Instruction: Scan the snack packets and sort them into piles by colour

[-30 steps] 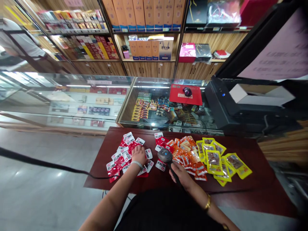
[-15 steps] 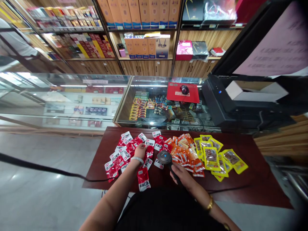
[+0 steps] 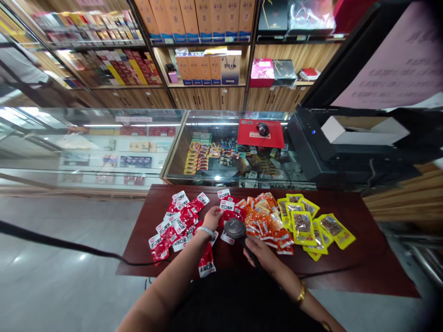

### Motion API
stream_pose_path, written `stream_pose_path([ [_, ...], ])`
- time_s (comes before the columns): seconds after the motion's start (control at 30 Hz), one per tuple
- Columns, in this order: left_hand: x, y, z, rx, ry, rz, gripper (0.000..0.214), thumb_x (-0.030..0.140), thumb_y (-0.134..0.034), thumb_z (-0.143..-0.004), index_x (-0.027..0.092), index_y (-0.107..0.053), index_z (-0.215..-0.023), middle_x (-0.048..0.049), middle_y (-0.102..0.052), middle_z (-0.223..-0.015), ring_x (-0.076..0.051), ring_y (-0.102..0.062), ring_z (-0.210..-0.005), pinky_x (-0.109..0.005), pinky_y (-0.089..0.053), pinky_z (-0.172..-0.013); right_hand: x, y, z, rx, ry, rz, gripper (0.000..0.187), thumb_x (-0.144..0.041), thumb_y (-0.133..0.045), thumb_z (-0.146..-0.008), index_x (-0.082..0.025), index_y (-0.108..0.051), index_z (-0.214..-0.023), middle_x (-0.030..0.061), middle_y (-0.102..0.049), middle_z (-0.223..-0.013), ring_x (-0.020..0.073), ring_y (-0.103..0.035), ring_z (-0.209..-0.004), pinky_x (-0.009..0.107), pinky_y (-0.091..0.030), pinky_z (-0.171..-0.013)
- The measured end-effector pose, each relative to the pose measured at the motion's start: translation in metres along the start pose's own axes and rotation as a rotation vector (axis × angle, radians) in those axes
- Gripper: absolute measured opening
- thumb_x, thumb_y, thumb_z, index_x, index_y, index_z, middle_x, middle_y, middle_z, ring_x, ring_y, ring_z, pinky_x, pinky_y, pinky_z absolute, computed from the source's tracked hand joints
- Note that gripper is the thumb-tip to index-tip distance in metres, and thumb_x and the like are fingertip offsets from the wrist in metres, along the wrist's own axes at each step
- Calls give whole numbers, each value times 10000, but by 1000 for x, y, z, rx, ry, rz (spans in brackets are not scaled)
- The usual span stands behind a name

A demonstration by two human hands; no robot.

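My left hand (image 3: pixel 213 217) pinches a red-and-white snack packet (image 3: pixel 227 206) by its edge, beside the head of the scanner. My right hand (image 3: pixel 258 252) is wrapped round the handle of a black barcode scanner (image 3: pixel 234 228), whose round head points toward the packets. To the left of my left hand lies a loose pile of red-and-white packets (image 3: pixel 188 214). Right of the scanner are many orange packets (image 3: pixel 265 219), heaped together. Yellow packets (image 3: pixel 303 228) with brown contents overlap farther right. All of these rest on a dark red-brown table (image 3: pixel 367 258).
A glass display counter (image 3: pixel 214 177) stands behind the table, with a red mat (image 3: pixel 244 134) and a black mouse (image 3: pixel 263 129) on top. At right is a dark till machine (image 3: pixel 301 143) bearing an open white box (image 3: pixel 367 130). A black cable (image 3: pixel 86 249) crosses at left.
My left hand has moved right with the red-and-white packet, from the left pile to beside the scanner. The scanner's blue light no longer shows. My right hand has stayed nearly in place.
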State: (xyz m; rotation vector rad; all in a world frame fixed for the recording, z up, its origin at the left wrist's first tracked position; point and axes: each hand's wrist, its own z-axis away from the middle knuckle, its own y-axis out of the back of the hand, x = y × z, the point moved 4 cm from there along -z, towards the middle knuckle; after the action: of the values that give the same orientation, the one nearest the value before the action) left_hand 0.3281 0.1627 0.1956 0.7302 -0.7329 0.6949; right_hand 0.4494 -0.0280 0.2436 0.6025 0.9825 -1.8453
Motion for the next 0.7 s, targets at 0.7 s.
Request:
stream_pose_path([
  [0.7, -11, 101, -34, 105, 83, -929, 365, 363, -644, -816, 170, -571, -1117, -154, -695, -1027, -290, -646, -1010, -360, -448, -839, 12, -3, -12, -29, 23, 6, 461, -650, -608, -822, -222, -562, -987, -91, -451, -467, 85, -358, -355, 203, -228, -362],
])
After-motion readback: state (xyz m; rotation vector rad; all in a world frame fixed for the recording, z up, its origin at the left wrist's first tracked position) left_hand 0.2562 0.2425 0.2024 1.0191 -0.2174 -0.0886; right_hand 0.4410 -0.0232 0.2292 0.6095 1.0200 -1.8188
